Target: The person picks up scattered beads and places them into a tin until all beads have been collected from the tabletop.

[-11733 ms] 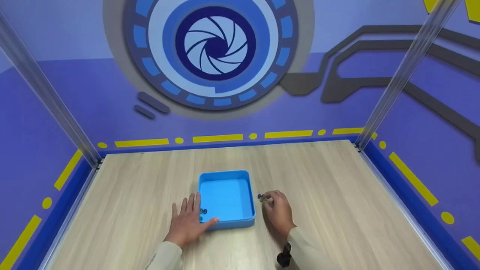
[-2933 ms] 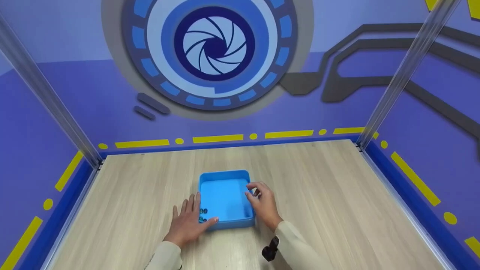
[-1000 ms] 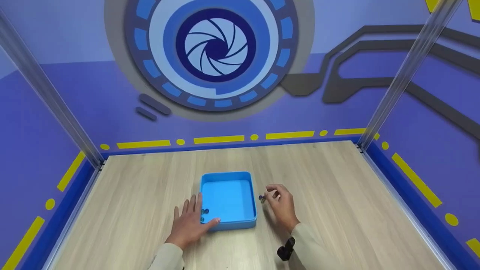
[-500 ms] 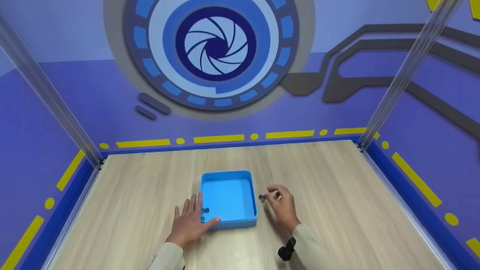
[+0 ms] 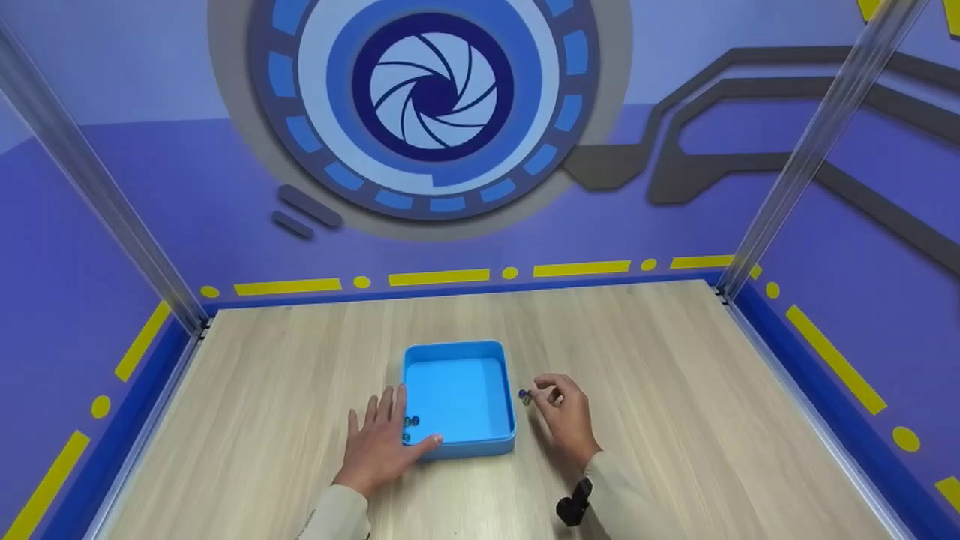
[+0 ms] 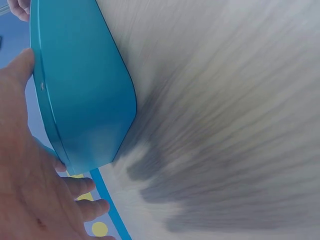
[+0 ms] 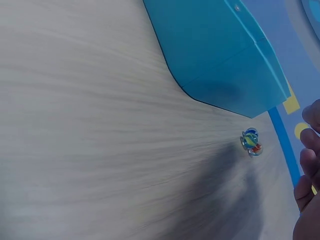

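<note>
A square blue tray [image 5: 459, 401] rests on the wooden table. Along its left side lies my left hand [image 5: 379, 450], fingers spread straight at the left wall and thumb over the front rim. Several small glass marbles [image 5: 411, 421] lie inside, in the near left corner. Just right of the tray, a tight cluster of marbles [image 7: 251, 141] sits on the tabletop, with blue, yellow-green and orange-red showing. My right hand [image 5: 564, 416] is beside that cluster, thumb and fingers loosely bent. In the right wrist view its fingers [image 7: 309, 156] are apart from the marbles, with nothing visible in them.
A wooden table [image 5: 652, 360] surrounds the tray. Purple-blue printed panels [image 5: 420, 255] stand at the back and both sides, with clear corner posts [image 5: 810, 150]. A black device [image 5: 574, 502] is strapped at my right wrist.
About three seconds ago my right hand was over the tray's right rim; it has since moved right, beside the cluster. In the last second it barely moves. My left hand stays in place.
</note>
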`<action>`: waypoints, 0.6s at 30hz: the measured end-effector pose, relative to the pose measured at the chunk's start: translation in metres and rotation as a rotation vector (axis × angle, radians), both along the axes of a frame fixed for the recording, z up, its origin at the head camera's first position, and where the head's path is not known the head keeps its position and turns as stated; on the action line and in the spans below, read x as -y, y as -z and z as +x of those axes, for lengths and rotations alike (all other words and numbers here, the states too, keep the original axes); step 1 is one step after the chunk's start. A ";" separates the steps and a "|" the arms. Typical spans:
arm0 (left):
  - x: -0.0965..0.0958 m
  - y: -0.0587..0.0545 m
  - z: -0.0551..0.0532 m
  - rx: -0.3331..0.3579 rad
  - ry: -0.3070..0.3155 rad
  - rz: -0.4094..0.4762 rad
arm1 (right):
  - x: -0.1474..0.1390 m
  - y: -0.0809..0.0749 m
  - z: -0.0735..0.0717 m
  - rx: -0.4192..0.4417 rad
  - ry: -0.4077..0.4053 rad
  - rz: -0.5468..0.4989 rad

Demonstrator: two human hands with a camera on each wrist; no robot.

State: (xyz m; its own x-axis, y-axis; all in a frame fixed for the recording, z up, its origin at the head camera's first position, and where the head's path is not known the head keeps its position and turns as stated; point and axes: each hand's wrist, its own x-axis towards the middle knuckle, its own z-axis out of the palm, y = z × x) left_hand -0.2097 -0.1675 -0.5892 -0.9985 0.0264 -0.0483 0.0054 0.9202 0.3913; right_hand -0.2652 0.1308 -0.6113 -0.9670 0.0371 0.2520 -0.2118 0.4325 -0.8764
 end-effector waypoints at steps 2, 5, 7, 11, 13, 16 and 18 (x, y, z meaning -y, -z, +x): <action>0.000 0.000 0.000 0.000 -0.002 -0.002 | 0.000 0.002 0.000 0.007 0.001 -0.003; 0.000 -0.001 0.000 0.006 -0.003 0.001 | 0.000 0.004 -0.001 0.019 0.009 -0.006; 0.000 -0.001 0.000 0.012 -0.003 0.004 | 0.000 0.006 -0.001 0.023 0.016 0.005; 0.000 -0.002 0.001 0.028 -0.003 0.003 | 0.000 0.008 -0.001 0.041 0.025 0.010; 0.000 -0.002 0.001 0.030 0.002 0.005 | 0.000 0.009 -0.001 0.046 0.027 0.009; 0.001 -0.003 0.001 0.026 0.008 0.013 | 0.001 0.010 -0.001 0.049 0.030 0.008; 0.001 -0.003 0.001 0.027 0.009 0.018 | 0.000 0.012 -0.002 0.047 0.031 0.021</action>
